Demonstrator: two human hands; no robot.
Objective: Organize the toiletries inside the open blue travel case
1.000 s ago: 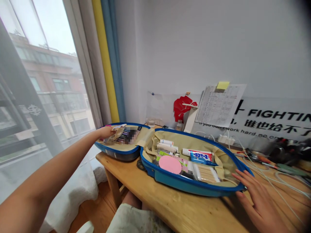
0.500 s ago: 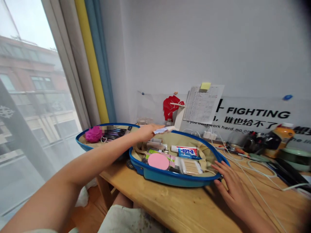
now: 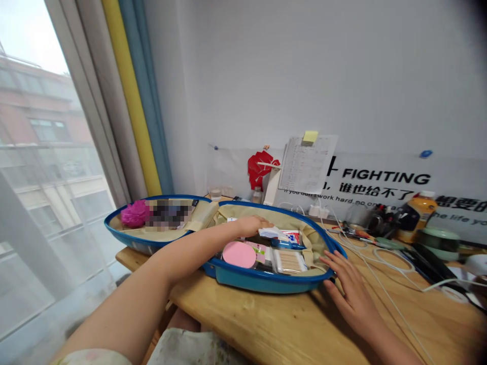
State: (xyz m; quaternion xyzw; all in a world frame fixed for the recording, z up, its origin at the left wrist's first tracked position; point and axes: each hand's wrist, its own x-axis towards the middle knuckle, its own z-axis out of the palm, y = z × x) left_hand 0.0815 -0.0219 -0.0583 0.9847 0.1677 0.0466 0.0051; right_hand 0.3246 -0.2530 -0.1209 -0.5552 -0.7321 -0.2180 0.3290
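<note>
An open blue suitcase [image 3: 262, 285] lies on the wooden table, its two shells side by side. My left hand [image 3: 254, 225] is inside the right shell, closed around a small flat white packet [image 3: 272, 232] above a boxed toothpaste-like item [image 3: 292, 236]. A blue pointed tube [image 3: 288, 245], a pack of cotton swabs [image 3: 289, 262] and a pink oval pad [image 3: 239, 254] lie below that hand. At the shell's right end, my right hand [image 3: 348, 286] has its fingers spread and touching the rim. The left shell contains a purple bath puff [image 3: 135, 214] and blurred-out items.
Behind the suitcase stands a white upright object [image 3: 271, 187] near pinned papers [image 3: 307, 165]. White cables [image 3: 391, 256] run across the table's right side, near an orange-labelled bottle [image 3: 416, 218] and a green bowl-like container [image 3: 439, 243]. Curtains [image 3: 114, 101] hang at the left.
My left hand has come down from above the suitcase's back rim into the right shell, bringing the white packet. My right hand stays at the rim. The view has shifted slightly right.
</note>
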